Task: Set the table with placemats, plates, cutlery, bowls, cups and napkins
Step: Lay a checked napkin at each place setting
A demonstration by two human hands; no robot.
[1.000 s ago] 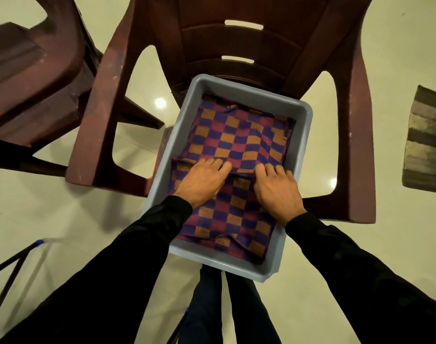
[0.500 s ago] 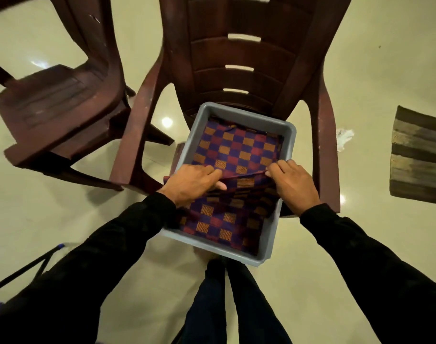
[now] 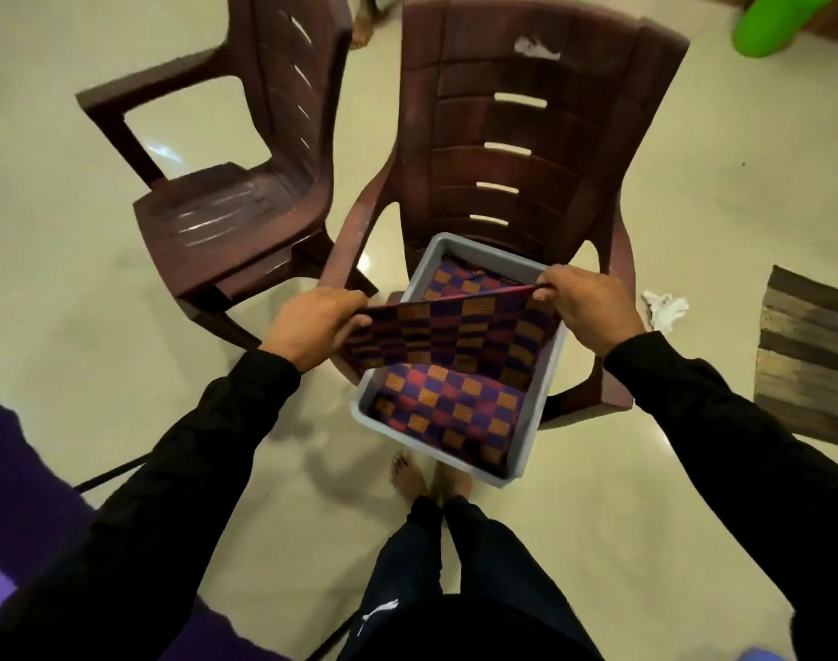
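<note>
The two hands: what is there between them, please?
In the head view, the checkered placemat stretches between the left hand and the right hand, each pinching an upper corner. It hangs over the grey tub, which holds more checkered cloth.

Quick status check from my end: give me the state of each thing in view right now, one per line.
Left hand: pinching the lifted placemat's left corner.
Right hand: pinching its right corner.
Lifted placemat: raised, hanging over the bin.
Remaining placemats: lying in the bin.
Grey bin: on the chair seat, overhanging its front edge.
Chair: upright, holding the bin.
Second chair: upright, nothing on its seat.
</note>
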